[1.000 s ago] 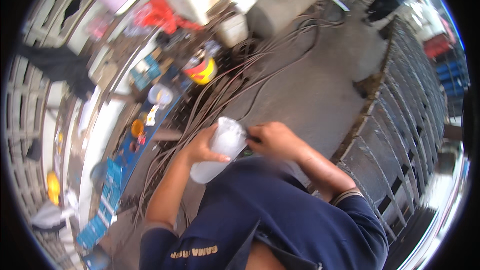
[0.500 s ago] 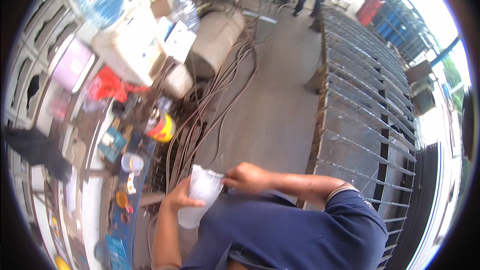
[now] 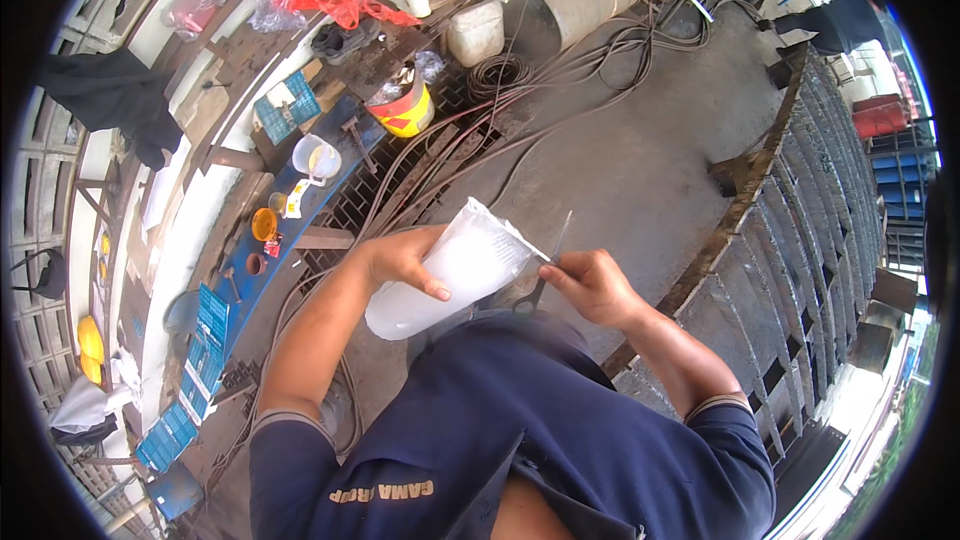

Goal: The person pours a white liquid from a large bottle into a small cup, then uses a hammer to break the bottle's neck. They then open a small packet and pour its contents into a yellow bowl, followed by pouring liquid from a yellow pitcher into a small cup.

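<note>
Bag (image 3: pixel 450 275), white and puffy, is held up over the floor (image 3: pixel 640 160), just in front of the shirt (image 3: pixel 560 410). From far off, I see the left hand (image 3: pixel 402 260) curled round its side, clamped on it, thumb on top. The right hand (image 3: pixel 592 285) is closed on the dark scissors (image 3: pixel 538 291), right by the bag's rim. I can't tell if a blade touches it. I think the step is working on that rim; the next move calls for a steady bag and fingers clear of the blades.
</note>
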Demonstrator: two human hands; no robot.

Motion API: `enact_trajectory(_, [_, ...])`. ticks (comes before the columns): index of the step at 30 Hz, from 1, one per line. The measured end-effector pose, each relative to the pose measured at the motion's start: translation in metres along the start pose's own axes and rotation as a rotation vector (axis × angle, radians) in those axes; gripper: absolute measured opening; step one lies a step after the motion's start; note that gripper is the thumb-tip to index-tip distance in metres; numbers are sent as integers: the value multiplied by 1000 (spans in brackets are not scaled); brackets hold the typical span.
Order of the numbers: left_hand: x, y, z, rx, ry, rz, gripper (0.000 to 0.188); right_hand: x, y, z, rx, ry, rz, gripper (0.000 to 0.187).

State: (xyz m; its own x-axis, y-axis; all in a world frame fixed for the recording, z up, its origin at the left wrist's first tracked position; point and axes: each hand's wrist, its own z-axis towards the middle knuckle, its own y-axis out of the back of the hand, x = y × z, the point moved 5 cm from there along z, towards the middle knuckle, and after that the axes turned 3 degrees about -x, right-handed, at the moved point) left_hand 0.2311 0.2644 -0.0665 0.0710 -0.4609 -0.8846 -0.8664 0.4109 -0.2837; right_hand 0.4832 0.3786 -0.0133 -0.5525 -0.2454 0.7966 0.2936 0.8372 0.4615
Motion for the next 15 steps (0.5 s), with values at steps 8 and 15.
enact_trajectory(8, [70,52,-30,-134,248,-98,106,-23,82,14,-271,-320,-112,45])
enact_trajectory(15, [44,77,-24,-147,29,-106,108,-39,-47,45,82,-8,5,49])
